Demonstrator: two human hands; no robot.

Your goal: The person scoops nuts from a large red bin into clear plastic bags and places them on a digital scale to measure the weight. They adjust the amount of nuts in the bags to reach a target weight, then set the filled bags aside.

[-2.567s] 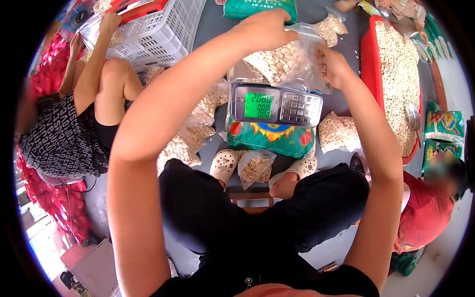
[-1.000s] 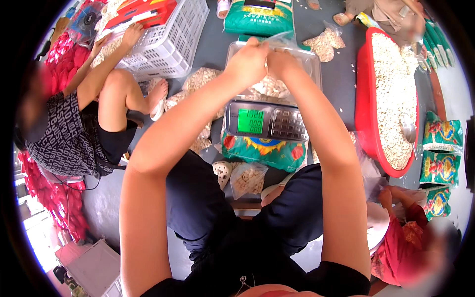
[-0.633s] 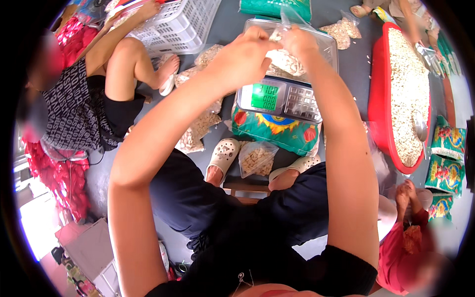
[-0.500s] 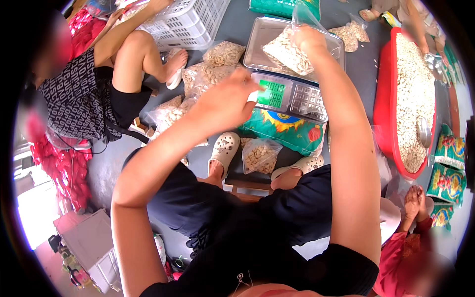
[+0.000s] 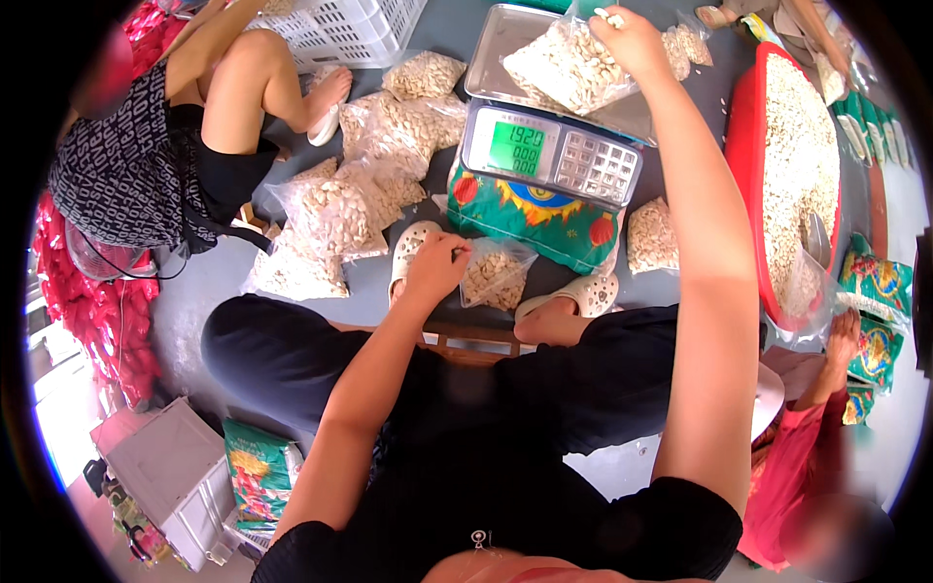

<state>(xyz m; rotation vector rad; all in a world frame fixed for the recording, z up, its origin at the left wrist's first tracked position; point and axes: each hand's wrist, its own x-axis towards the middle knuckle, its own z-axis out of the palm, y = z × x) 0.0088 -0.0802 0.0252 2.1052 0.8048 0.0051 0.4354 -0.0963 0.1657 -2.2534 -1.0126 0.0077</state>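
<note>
A clear bag of pale pumpkin seeds lies tilted on the metal pan of a digital scale with a lit green display. My right hand is at the bag's upper right, fingers closed, with a few white seeds showing at the fingertips. Down between my feet lies a smaller clear bag of seeds. Beside its upper left edge is my left hand, fingers curled together; what they hold, if anything, is hidden. Under the scale sits a green printed sack.
Several filled seed bags are piled at the left, and another bag lies right of the sack. A red tub heaped with seeds and a scoop stands at the right. People sit on both sides; a white crate is at the back.
My left hand has come down from the scale's display to the small bag. My right hand has shifted from the large bag's neck, and seeds now show in its fingers.
</note>
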